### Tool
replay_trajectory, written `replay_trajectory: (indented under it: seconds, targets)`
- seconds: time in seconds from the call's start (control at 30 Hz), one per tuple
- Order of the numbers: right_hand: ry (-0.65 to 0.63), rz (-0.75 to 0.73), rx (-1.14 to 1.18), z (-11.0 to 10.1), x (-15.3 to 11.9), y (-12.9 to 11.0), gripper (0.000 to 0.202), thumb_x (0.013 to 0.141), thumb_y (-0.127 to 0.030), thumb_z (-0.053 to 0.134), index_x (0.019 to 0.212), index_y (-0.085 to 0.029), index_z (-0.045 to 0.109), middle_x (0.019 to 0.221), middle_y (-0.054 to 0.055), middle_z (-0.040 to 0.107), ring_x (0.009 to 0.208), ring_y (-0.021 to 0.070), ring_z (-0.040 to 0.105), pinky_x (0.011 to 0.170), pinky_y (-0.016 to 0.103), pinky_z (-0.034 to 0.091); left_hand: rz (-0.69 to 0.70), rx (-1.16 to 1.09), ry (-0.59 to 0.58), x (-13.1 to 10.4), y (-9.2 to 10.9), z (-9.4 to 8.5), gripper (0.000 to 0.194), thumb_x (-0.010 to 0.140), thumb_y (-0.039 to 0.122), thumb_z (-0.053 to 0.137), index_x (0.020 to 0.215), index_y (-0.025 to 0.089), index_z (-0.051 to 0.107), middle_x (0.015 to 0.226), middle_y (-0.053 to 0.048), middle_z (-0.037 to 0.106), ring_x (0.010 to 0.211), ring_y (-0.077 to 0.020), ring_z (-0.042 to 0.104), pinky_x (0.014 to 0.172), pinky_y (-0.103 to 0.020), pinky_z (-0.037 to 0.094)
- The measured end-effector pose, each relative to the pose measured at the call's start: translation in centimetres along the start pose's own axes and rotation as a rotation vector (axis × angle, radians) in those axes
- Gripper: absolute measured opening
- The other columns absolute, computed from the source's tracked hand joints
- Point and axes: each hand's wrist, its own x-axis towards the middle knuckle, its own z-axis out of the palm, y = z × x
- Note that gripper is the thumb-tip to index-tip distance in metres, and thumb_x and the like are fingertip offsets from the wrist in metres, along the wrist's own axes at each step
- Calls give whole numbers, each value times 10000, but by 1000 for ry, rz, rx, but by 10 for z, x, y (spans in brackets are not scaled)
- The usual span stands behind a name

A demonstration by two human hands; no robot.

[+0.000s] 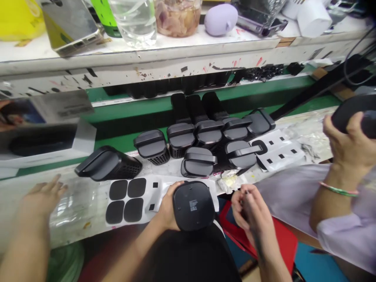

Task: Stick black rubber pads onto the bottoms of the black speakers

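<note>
Green belting runs across the work line (293, 88) behind a white bench edge covered in clear crinkled plastic film (67, 211), and above it a scuffed white shelf (147, 62) flecked with black and red marks carries a clear water bottle (133, 19), a jar of pale contents (178, 15), a lilac rounded object (221, 18) and a silvery phone-like slab (70, 25). On the film stands a cluster of black plastic housings (202, 137), some with perforated grille sides; one larger housing (107, 164) lies tipped on its side to the left. Just in front of them lies a white backing sheet (160, 192) with four black rounded-square pads (127, 199) and small black squares; a second sheet (279, 150) lies to the right. The left hand (167, 207) is clamped around the left side of a black housing (193, 205), held base-up just below the sheet, over the person's lap; the base bears a small pale label, too small to read. The right hand (249, 209) is closed around a thin dark tool (251, 219), its tip pointing up near the housing. A co-worker's hand (44, 197) rests flat on the film at far left; another co-worker at right, wearing a green-and-pink bracelet (339, 190), holds a black housing. No brand name is legible anywhere.
</note>
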Motion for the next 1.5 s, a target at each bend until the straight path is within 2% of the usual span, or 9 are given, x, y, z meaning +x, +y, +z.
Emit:
replay_trajectory:
  seconds: [0.07, 0.17, 0.27, 0.4, 0.53, 0.8, 1.17, 1.27, 1.5]
  targets:
    - [57, -90, -271, 24, -1, -7, 404, 800, -549, 687, 929, -251, 445, 649, -84, 448, 420, 48, 362, 385, 157, 293, 57, 25, 19, 3, 4, 6, 1195, 423, 479, 849, 1474, 336, 300, 1419, -89, 522, 1228, -447, 559, 1052, -582, 483]
    - [85, -219, -632, 44, 3, -8, 402, 802, -560, 671, 903, -227, 469, 682, -56, 502, 519, 84, 464, 479, 193, 396, 118, 89, 87, 4, 10, 15, 1143, 508, 530, 782, 1505, 344, 254, 1491, -62, 443, 1267, -459, 520, 1029, -600, 493]
    - [35, -232, -778, 52, 8, -5, 412, 822, -598, 627, 890, -231, 451, 606, -62, 529, 502, 105, 485, 494, 209, 394, 164, 165, 128, 6, 17, 22, 1167, 534, 530, 783, 1527, 314, 208, 1468, -81, 449, 1255, -448, 530, 1028, -583, 501]
    - [39, -228, -842, 56, 11, -5, 437, 812, -637, 617, 880, -242, 442, 571, -66, 555, 461, 114, 489, 472, 218, 382, 234, 243, 147, 12, 26, 26, 1200, 563, 551, 781, 1533, 212, 162, 1353, -166, 510, 1204, -428, 571, 1004, -566, 521]
    - [85, -246, -872, 52, 9, -7, 440, 811, -645, 611, 844, -246, 429, 501, -88, 500, 418, 106, 450, 440, 211, 353, 255, 301, 138, 17, 32, 27, 1172, 604, 600, 753, 1509, 149, 160, 1284, -219, 519, 1195, -408, 580, 961, -573, 537]
    - [127, -247, -936, 49, 12, -6, 448, 806, -671, 598, 858, -251, 452, 566, -54, 588, 481, 130, 544, 484, 213, 400, 249, 331, 132, 20, 35, 30, 1162, 628, 657, 729, 1497, 133, 163, 1258, -220, 529, 1183, -394, 581, 940, -555, 545]
    - [153, -240, -976, 52, 12, -6, 469, 792, -688, 602, 856, -250, 450, 569, -50, 561, 466, 143, 535, 489, 238, 387, 238, 286, 96, 23, 35, 27, 1170, 626, 627, 750, 1505, 151, 141, 1282, -224, 517, 1206, -399, 563, 970, -557, 519]
    - [165, -244, -996, 54, 13, -9, 473, 781, -694, 600, 845, -248, 454, 548, -59, 527, 453, 149, 516, 492, 248, 386, 241, 301, 90, 24, 35, 26, 1181, 625, 651, 742, 1504, 153, 130, 1279, -228, 515, 1203, -405, 568, 953, -560, 532]
    - [170, -246, -1022, 57, 14, -10, 464, 780, -676, 609, 857, -251, 441, 613, -41, 573, 502, 160, 541, 517, 254, 389, 222, 328, 95, 24, 35, 26, 1163, 633, 712, 692, 1494, 149, 150, 1259, -227, 522, 1173, -409, 589, 925, -568, 553]
